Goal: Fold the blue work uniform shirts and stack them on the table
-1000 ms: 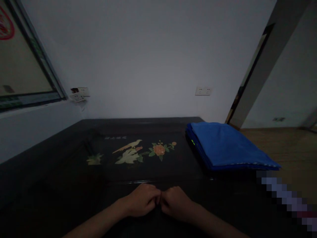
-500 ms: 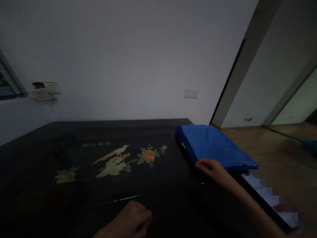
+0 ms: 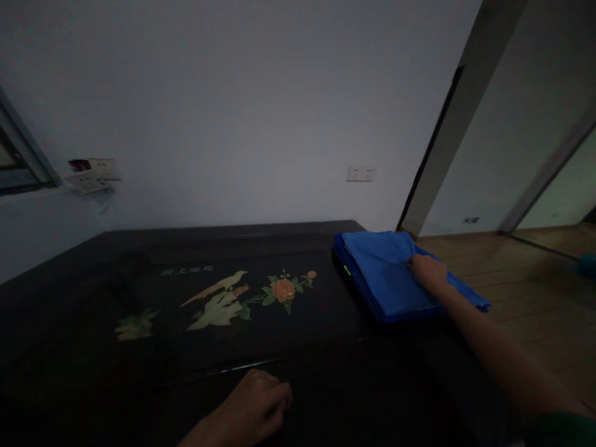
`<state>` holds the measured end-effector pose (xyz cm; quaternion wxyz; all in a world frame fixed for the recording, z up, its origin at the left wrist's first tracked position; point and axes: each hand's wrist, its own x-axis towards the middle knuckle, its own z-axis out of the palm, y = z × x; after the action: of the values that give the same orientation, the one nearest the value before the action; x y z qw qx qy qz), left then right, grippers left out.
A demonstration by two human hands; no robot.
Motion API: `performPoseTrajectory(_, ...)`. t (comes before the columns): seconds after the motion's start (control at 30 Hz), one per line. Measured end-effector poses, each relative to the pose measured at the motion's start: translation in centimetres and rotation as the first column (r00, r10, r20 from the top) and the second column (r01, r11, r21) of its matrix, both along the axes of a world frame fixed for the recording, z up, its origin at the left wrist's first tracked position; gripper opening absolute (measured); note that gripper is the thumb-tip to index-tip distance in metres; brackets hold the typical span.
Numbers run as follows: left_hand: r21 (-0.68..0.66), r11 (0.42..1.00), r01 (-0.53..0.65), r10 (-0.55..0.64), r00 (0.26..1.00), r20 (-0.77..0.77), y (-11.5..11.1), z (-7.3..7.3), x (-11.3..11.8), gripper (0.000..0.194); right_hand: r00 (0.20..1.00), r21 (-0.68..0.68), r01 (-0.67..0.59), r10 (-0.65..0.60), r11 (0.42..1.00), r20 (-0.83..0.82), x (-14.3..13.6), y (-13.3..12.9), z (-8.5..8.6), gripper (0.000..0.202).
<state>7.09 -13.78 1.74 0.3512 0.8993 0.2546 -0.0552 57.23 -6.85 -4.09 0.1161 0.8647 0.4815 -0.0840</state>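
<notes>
The right hand (image 3: 428,273) pinches one blue cloth stack (image 3: 388,282), its layers too dim to count; left of that stack, the left hand (image 3: 258,402) curls closed, fingertips hidden.

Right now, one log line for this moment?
left hand: curled, nearest table | right hand: pinching blue cloth | cloth: layered, creased at grip

Wall (image 3: 233,112): pale, behind the surface (image 3: 261,243)
Socket (image 3: 360,174): white, on the wall
Window (image 3: 21,161): far left
Floor (image 3: 503,264): wooden, at right
</notes>
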Motion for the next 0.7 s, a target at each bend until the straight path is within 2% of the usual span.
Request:
performPoseTrajectory(0.23,-0.034,0.998,-0.053,0.055,0.997,0.060,0.1,0.2,0.2,0.017,0.993,0.055,-0.081,0.076,0.995,0.086,-0.6,0.6,3.7,0.032)
performPoseTrajectory(0.33,-0.071,0.985,-0.157,0.162,0.985,0.066,0.5,1.0,0.6,0.021,0.984,0.095,-0.132,0.119,0.987,0.129,-1.9,1.3,6.7,0.032)
performPoseTrajectory(0.4,-0.111,0.966,-0.236,0.244,0.968,0.066,1.1,1.7,0.9,0.024,0.978,0.167,-0.182,0.162,0.969,0.129,-2.9,2.0,9.5,0.031)
performPoseTrajectory(0.47,-0.153,0.948,-0.280,0.294,0.952,0.080,1.8,2.5,1.2,0.027,0.976,0.334,-0.210,0.176,0.919,0.128,-3.8,2.8,13.0,0.030)
performPoseTrajectory(0.5,-0.166,0.942,-0.292,0.309,0.946,0.093,2.2,2.9,1.4,0.028,0.979,0.461,-0.197,0.151,0.865,0.136,-4.2,3.2,14.8,0.030)
performPoseTrajectory(0.57,-0.172,0.936,-0.305,0.329,0.936,0.126,2.8,3.7,1.6,0.029,0.988,0.712,-0.154,0.090,0.685,0.127,-5.1,4.3,18.3,0.031)
performPoseTrajectory(0.6,-0.169,0.934,-0.314,0.338,0.930,0.142,3.0,4.2,1.8,0.029,0.989,0.768,-0.151,0.102,0.622,0.111,-5.7,4.9,19.9,0.032)
performPoseTrajectory(0.63,-0.166,0.931,-0.325,0.350,0.924,0.155,3.1,4.7,2.1,0.029,0.981,0.770,-0.176,0.171,0.613,0.089,-6.3,5.7,21.5,0.034)
performPoseTrajectory(0.7,-0.152,0.924,-0.352,0.377,0.905,0.196,3.0,6.0,2.9,0.028,0.921,0.692,-0.305,0.388,0.655,0.038,-7.9,7.4,24.3,0.042)
